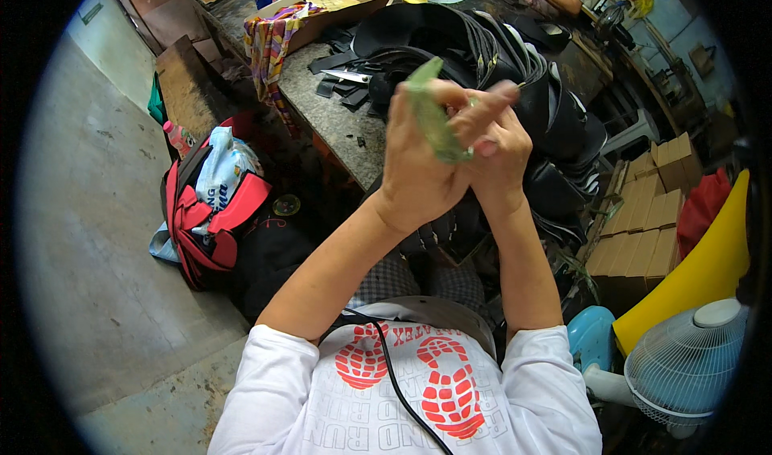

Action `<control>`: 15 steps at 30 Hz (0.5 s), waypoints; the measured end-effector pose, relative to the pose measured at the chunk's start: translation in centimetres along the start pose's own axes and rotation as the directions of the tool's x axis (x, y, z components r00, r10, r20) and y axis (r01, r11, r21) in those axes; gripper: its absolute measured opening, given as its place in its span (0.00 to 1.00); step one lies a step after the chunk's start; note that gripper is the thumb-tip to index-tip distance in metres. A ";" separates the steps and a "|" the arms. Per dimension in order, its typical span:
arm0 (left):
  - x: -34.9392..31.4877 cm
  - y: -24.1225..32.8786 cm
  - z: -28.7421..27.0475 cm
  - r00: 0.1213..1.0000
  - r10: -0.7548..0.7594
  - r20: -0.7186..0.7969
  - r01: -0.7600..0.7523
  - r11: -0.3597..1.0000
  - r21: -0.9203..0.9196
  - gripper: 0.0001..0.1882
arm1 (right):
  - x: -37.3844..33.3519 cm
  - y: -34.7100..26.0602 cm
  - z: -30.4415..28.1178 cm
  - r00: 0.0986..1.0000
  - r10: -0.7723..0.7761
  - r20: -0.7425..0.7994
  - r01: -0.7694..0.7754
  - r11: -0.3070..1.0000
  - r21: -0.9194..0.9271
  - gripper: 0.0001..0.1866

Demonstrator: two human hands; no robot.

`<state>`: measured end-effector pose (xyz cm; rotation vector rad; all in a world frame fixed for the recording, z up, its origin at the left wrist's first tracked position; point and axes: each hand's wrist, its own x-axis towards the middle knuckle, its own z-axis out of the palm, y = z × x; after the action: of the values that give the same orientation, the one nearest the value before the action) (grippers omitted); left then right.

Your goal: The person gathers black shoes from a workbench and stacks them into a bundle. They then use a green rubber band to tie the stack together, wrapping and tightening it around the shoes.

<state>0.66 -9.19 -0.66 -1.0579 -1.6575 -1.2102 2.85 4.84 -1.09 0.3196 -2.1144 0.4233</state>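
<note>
- Bench point(326, 137): crowded, leaving little bare surface near its left edge.
- Heap of black curved pieces point(410, 33): stands in the way just beyond the hands; a knock could topple some.
- Patterned cloth point(269, 41): hangs over the bench's left edge, where a sleeve might snag it.
- Left hand point(414, 157) and right hand point(503, 145): together, blurred; left fingers seem closed on the green piece point(430, 113), right ones I cannot tell.
- Green piece: thin, above the bench's near edge; hard pulling could tear it.
</note>
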 end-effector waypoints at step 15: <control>-3.6 2.5 -12.6 0.979 -0.182 0.090 0.094 0.801 0.592 0.19 | 0.0 0.2 0.1 0.998 0.053 -0.013 -0.052 0.997 0.059 0.04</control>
<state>5.83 -21.54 -0.60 -0.6456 -2.0662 -0.6277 2.72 4.95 -1.10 0.2942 -2.1032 0.5182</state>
